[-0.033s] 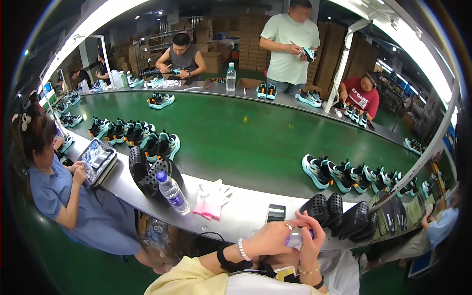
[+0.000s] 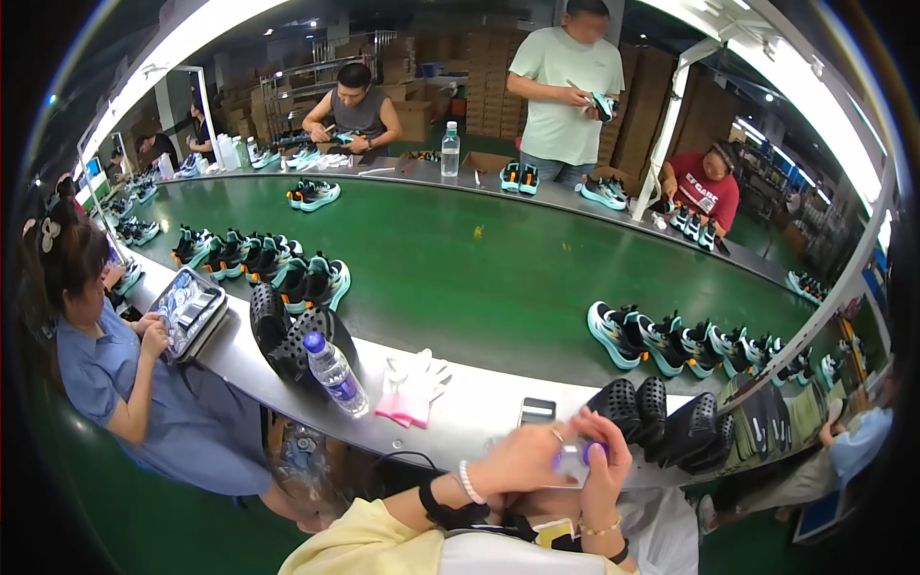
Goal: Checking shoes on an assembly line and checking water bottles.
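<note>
Over the near edge of the bench, my two hands come together around a small clear plastic thing (image 2: 572, 464) with purple ends; its kind does not show. My left hand (image 2: 522, 462) closes on it from the left, its fingers partly blurred and overlapping the right fingers. From the other side my right hand (image 2: 607, 462) grips it, thumb at its purple right end. Just beyond the hands lies a phone-like dark-and-light rectangle (image 2: 539, 410), partly covered. Pink-and-white gloves (image 2: 412, 391) lie to the left, beside a purple-capped water bottle (image 2: 335, 376).
Black perforated clogs (image 2: 618, 407) and green folded cloths (image 2: 767, 422) line the bench at right; another dark clog pair (image 2: 287, 331) stands behind the bottle. Sneakers (image 2: 661, 340) sit in rows on the green belt (image 2: 460, 268). A person in blue (image 2: 125, 374) works at left beside a tray (image 2: 195, 311).
My left hand has shifted slightly up, its fingers covering more of the dark-and-light rectangle. The small clear thing stays between both hands.
</note>
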A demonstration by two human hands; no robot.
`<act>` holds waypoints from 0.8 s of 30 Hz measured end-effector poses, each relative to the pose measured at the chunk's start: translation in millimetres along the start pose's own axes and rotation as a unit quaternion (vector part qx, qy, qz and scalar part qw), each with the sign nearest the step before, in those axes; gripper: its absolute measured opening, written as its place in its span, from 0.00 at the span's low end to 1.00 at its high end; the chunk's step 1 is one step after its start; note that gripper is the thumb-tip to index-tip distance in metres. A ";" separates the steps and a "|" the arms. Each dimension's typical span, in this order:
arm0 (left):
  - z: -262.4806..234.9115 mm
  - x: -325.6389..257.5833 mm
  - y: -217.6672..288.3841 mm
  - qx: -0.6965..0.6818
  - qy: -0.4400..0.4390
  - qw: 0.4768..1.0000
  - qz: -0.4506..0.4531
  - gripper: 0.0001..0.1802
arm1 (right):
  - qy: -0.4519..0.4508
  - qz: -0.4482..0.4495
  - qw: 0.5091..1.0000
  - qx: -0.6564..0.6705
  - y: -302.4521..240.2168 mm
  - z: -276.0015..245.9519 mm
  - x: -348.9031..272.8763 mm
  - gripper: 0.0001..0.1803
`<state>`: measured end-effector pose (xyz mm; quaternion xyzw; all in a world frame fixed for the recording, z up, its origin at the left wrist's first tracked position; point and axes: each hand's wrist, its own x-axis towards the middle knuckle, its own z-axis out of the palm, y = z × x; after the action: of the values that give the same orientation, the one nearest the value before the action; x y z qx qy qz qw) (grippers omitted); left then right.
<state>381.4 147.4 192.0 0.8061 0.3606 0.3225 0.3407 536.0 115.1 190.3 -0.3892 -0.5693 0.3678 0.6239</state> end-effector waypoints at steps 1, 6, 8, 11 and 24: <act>-14.3 2.2 -2.7 0.019 0.036 0.999 0.002 0.40 | -0.002 0.000 1.000 -0.003 4.0 -1.6 -1.1 0.20; -95.4 8.1 -65.3 -0.044 0.434 0.891 -0.125 0.37 | 0.028 0.042 0.997 0.050 11.7 -20.9 -3.3 0.22; -115.8 13.0 -73.2 -0.025 0.498 0.858 -0.119 0.36 | 0.041 0.074 0.995 0.054 7.8 -37.2 -9.2 0.19; -140.8 2.0 -109.3 0.116 0.623 0.765 -0.114 0.33 | 0.030 0.123 0.991 0.048 21.0 -44.9 -18.3 0.19; -148.2 -39.3 -175.4 0.255 0.718 0.619 -0.192 0.40 | 0.057 0.219 0.974 0.029 31.6 -67.4 -56.5 0.18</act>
<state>183.7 251.9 127.1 0.2853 0.7046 0.6207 -0.1919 598.0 73.1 134.4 -0.5069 -0.4224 0.4889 0.5706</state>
